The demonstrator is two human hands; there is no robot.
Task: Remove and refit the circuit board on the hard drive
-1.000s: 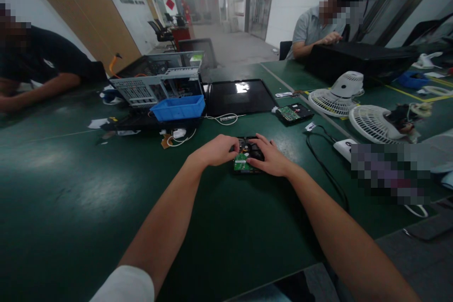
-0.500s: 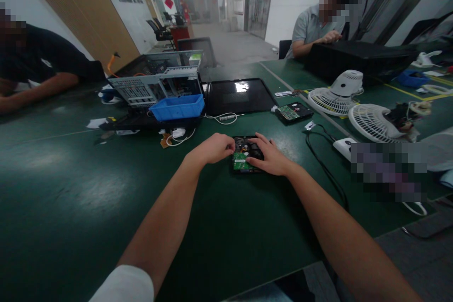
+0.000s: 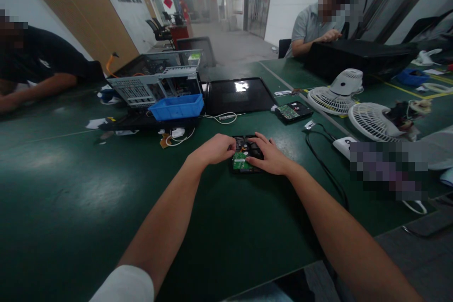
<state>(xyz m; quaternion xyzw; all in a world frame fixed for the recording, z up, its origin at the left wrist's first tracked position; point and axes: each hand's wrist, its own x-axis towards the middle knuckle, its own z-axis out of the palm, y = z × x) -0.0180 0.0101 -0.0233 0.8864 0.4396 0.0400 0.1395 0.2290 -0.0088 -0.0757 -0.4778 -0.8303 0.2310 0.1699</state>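
A hard drive (image 3: 241,162) with a green circuit board and black casing lies flat on the green table in front of me. At its left edge is my left hand (image 3: 217,149), closed, fingers curled down in a pinch; whatever may be between the fingertips is hidden. My right hand (image 3: 271,155) grips the drive from the right, the thumb on the circuit board and the other fingers spread across the far right part. Beyond it, to the right, a second hard drive (image 3: 293,112) rests on the table, touched by neither hand.
An opened computer case (image 3: 141,92) and a blue bin (image 3: 177,107) stand at the left back. Behind the drives lies a black panel (image 3: 240,96). White fans (image 3: 371,122), a power strip (image 3: 343,146) and a black cable (image 3: 327,170) are on the right. Two people sit across the table.
Almost nothing differs. My left hand has shifted very slightly at the drive's left edge; my right hand stays in place on the drive.
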